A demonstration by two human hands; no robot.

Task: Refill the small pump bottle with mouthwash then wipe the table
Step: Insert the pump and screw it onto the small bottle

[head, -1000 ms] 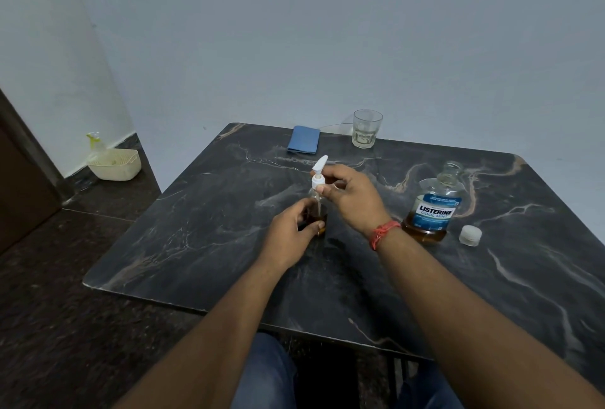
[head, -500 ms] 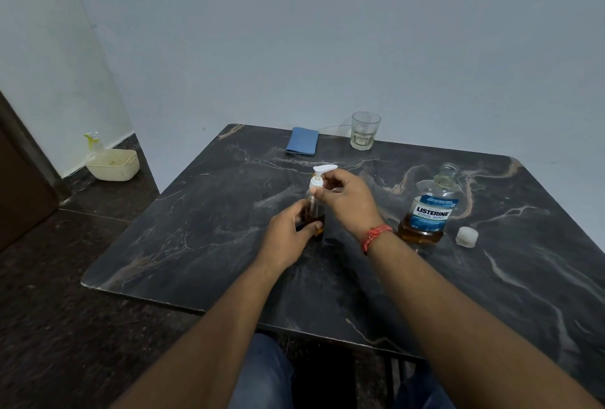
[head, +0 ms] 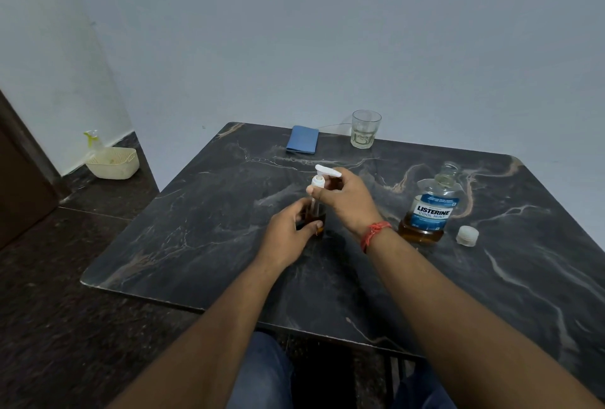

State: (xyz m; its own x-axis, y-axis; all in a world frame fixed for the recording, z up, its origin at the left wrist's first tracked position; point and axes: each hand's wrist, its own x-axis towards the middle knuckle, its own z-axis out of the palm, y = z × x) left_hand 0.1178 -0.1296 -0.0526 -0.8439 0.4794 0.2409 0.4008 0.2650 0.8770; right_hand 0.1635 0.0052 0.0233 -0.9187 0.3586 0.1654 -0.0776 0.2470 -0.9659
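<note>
The small pump bottle (head: pixel 317 212), holding amber liquid, stands upright at the middle of the dark marble table (head: pixel 203 238). My left hand (head: pixel 288 231) grips its body from the left. Its white pump head (head: pixel 322 176) sits on the bottle's neck, pinched at the collar by my right hand (head: pixel 350 199), with the nozzle pointing right. The open mouthwash bottle (head: pixel 430 212), low on amber liquid, stands to the right, and its white cap (head: pixel 467 235) lies beside it. A folded blue cloth (head: pixel 302 139) lies at the table's far edge.
A drinking glass (head: pixel 365 129) with a little liquid stands at the far edge, right of the cloth. On the floor to the left a cream basket (head: pixel 113 164) holds a spray bottle (head: pixel 93 141). A dark door (head: pixel 19 185) lies at the far left.
My right hand has turned the pump head on the neck: its nozzle swung from pointing up and away to pointing right. My left hand kept holding the bottle in place.
</note>
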